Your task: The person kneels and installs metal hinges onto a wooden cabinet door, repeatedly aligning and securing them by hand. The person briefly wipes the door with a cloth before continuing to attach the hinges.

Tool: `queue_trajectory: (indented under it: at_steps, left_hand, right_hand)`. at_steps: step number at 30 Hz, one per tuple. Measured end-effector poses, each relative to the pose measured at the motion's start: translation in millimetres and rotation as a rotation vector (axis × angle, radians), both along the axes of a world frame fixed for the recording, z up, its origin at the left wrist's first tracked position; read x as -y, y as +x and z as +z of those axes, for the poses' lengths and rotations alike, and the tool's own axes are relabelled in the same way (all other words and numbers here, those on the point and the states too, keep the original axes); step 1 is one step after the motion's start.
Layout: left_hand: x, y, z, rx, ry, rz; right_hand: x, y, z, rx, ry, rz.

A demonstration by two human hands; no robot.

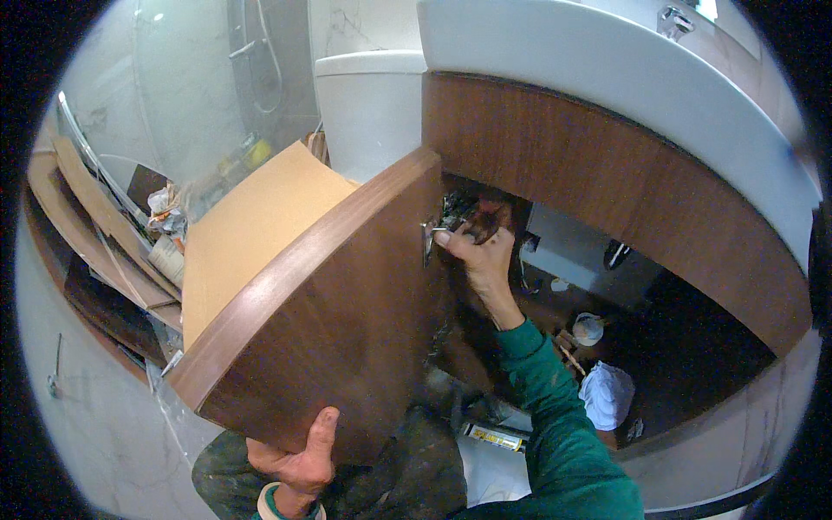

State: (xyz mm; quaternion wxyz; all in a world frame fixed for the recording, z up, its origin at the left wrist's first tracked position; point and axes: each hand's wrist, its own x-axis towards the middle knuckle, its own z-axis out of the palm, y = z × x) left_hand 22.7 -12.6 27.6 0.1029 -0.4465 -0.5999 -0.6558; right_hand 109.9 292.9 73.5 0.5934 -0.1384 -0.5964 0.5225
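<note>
A brown wood-grain cabinet door (338,295) stands tilted in front of me, swung out from the vanity cabinet (607,147). My left hand (299,459) grips its lower edge, thumb on the face and fingers hidden beneath. Near the door's upper right edge a small metal hinge (428,238) shows. My right hand (485,260) reaches into the cabinet opening, its thumb against the hinge and the fingers curled at the dark inner side. Exactly what those fingertips pinch is partly hidden.
A white basin (589,52) tops the vanity, beside a white toilet (368,95). Inside the cabinet lie a cup (588,328) and a white bag (607,394). Below is a sealant tube (494,437). A tan board (260,225) and wood strips (95,217) lean left.
</note>
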Motion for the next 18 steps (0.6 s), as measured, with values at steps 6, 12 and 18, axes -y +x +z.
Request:
queue_trajectory:
  at_steps: [6,12,18]
  left_hand:
    - [-4,1,-6,0.026,0.115,-0.052]
    - [7,-5,-13,0.192,-0.023,-0.321]
    - [28,-16,-27,0.416,-0.404,-0.371]
  right_hand:
    - [-1,-1,-3,-0.057,0.061,-0.061]
    - [-4,-4,2,-0.096,0.085,-0.079]
    - [-3,1,2,0.088,0.046,-0.093]
